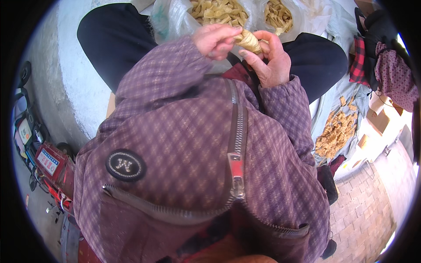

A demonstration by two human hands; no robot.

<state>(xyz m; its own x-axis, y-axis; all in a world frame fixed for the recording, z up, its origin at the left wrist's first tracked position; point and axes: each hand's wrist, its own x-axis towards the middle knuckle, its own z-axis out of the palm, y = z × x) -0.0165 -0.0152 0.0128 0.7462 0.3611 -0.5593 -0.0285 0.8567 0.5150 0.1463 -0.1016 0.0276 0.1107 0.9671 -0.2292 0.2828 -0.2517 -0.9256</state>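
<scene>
A yellow roll [248, 42] sits between the hands, between the knees [313, 63]. The left hand [218, 41] pinches its left end; the right hand [272, 59] grasps its right end, fingers and thumb bent around it. Beyond, two bags [176, 19] hold yellow pieces [219, 12]; right, a brown pile [337, 133] lies.

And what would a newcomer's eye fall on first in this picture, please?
Probably the purple checked jacket, filling the middle, with a metal zipper down its front. Above it, the left hand and right hand hold a pale yellow bundle, near two bags of similarly coloured pieces at the top edge.
</scene>
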